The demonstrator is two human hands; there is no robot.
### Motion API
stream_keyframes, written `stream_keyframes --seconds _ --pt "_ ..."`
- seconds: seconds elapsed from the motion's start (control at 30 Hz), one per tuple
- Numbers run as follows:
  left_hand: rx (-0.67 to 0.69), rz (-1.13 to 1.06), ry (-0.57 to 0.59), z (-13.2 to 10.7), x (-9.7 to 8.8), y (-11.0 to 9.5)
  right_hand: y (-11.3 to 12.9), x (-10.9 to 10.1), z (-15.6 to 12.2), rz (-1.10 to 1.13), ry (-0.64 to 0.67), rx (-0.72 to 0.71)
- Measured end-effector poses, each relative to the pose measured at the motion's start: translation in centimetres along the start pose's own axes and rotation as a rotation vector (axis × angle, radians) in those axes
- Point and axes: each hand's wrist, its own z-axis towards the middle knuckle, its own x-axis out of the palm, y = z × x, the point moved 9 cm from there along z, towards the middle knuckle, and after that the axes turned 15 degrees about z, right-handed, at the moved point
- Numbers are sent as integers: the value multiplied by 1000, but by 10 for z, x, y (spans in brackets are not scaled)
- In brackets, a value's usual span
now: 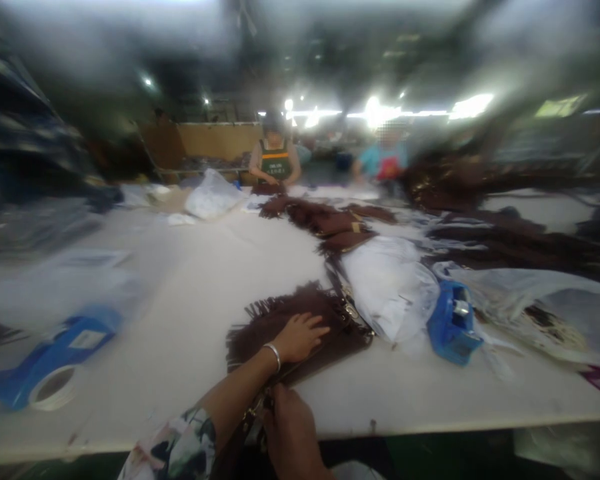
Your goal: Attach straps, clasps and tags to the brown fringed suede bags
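Observation:
A dark brown fringed handbag [275, 327] lies flat near the table's front edge, with gold-coloured metal fittings at its right end. My left hand [300, 337], a silver bangle at its wrist, rests palm down on the bag with its fingers spread. Lower down, at the table edge, my right hand [291, 427] is closed around a dark strap [260, 405] with gold-coloured hardware. Part of that strap and my right fingertips are hidden. A chain-like fitting and a second strap run up from the bag's far right corner.
A blue tape dispenser [455, 323] stands right of a white plastic bag [393, 287]. At the left are another blue dispenser [55, 357] and a tape roll [55, 388]. More brown fringed bags [325, 220] lie farther back. Two people [275, 160] work across the table.

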Motion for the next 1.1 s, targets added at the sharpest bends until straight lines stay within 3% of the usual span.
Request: stream_keyframes --seconds 0.07,0.13,0.3,0.4,0.5,0.6,0.8,0.9,1.0,1.1 --pt "-10 9 -48 -2 -5 -3 -4 1 -3 40 41 -27" --pt "-29 1 -106 -5 -13 -2 -13 -16 -2 55 67 -70" --pt "-235 -64 -299 -44 -46 27 -52 -120 13 -96 -163 -102" --pt "-383 -32 -303 -85 -51 37 -65 -154 37 -237 -254 -162" --pt "-371 61 -193 -113 -39 19 -58 -149 59 -386 -223 -251" --pt "-340 161 -123 -125 -28 5 -52 -136 68 -509 -166 -226" --pt "-111 289 -105 -123 -24 11 -52 -129 53 -563 -180 -173" --pt "-80 355 -142 -124 -17 18 -54 -132 48 -476 -169 -205" --pt "-87 408 -185 -126 -5 21 -61 -154 44 -306 -192 -236" --pt "-70 407 -201 -124 3 27 -90 -205 33 -260 -335 -113"
